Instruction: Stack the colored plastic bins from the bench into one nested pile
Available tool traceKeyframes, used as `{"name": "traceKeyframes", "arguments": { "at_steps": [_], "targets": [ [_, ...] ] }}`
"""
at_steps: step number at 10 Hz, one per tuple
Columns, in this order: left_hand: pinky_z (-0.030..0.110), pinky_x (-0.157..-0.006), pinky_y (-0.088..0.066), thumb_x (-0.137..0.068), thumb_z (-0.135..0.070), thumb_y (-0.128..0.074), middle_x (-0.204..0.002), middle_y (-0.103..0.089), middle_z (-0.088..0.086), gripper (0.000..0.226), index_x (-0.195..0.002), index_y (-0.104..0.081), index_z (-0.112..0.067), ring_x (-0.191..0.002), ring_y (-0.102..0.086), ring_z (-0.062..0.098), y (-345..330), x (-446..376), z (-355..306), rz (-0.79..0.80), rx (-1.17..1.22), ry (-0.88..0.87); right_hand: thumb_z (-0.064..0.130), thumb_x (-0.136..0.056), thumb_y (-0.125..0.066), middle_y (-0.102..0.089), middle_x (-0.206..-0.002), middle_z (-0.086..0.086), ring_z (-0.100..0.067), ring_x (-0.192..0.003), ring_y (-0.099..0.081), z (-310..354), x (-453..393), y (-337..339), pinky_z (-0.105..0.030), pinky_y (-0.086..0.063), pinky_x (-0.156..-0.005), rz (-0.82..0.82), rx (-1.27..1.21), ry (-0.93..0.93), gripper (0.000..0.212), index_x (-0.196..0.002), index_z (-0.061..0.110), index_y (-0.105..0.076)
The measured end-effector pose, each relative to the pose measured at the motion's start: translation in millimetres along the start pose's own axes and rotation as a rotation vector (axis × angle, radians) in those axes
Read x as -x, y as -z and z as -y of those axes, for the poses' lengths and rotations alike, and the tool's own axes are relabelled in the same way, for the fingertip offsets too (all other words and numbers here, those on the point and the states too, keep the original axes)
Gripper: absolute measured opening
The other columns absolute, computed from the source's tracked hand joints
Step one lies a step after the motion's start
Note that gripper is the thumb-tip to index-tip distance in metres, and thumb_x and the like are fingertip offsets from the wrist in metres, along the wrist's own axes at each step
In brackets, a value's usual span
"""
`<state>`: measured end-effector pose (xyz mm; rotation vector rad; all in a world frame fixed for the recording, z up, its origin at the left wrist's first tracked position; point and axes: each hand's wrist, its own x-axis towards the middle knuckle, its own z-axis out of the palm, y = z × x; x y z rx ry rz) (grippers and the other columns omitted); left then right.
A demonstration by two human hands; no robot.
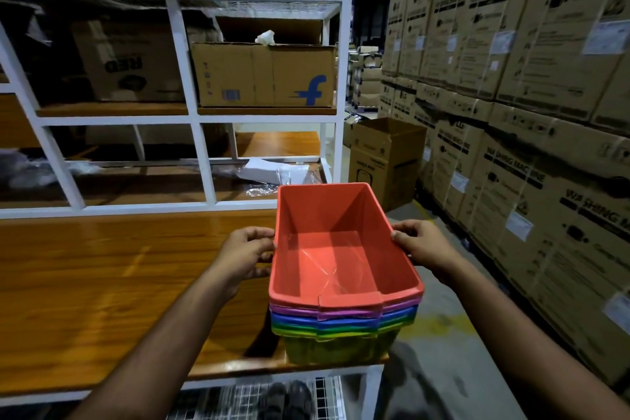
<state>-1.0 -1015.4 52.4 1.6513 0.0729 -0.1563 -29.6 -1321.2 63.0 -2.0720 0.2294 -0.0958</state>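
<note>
I'm gripping the red bin (341, 249) with both hands (247, 254) (421, 245); it's topping five nested bins on the bench (102, 283). LG cartons (511, 44) are standing right.

view: single head-worn wide-angle camera | position: above the near right corner of the wooden bench (102, 283) | facing: forward and down | nearness: close over both forearms, the white shelving (201, 153) just behind the bench, stacked cartons (511, 78) farther right | distortion: edges bowed | shared field: none, only one view
</note>
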Motion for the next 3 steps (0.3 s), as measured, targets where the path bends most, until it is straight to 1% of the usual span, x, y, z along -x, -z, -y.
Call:
{"name": "traceKeyframes", "arguments": {
  "at_steps": [1, 2, 3],
  "targets": [
    [0.03, -0.054, -0.051, -0.093, -0.009, -0.053, -0.084, -0.066, 0.007, 0.019, -0.108, -0.064, -0.013, -0.067, -0.06, 0.015, 3, 6, 0, -0.03, -0.011, -0.025, 0.018, -0.096, -0.055, -0.07, -0.104, -0.006, -0.017, -0.084, -0.068, 1, 1, -1, -0.026, -0.052, -0.064, -0.045, 0.098, 0.068, 0.03, -0.124, 0.012, -0.063],
    [0.028, -0.051, -0.05, -0.093, -0.008, -0.054, -0.089, -0.065, 0.008, 0.019, -0.108, -0.063, -0.014, -0.066, -0.058, 0.015, 8, 10, -1, -0.073, -0.044, -0.069, 0.028, -0.092, -0.058, -0.061, -0.114, -0.005, -0.016, -0.091, -0.062, -2, -3, -5, -0.03, -0.048, -0.073, -0.168, 0.343, 0.184, 0.036, -0.128, 0.021, -0.062],
    [0.029, -0.055, -0.05, -0.093, -0.01, -0.055, -0.094, -0.065, 0.01, 0.02, -0.109, -0.062, -0.019, -0.07, -0.059, 0.017, 17, 18, -2, -0.071, -0.122, -0.115, 0.04, -0.087, -0.058, -0.058, -0.116, -0.002, -0.022, -0.108, -0.058, 4, -6, -17, -0.04, -0.049, -0.088, -0.272, 0.552, 0.283, 0.039, -0.125, 0.027, -0.062]
  ]
}}
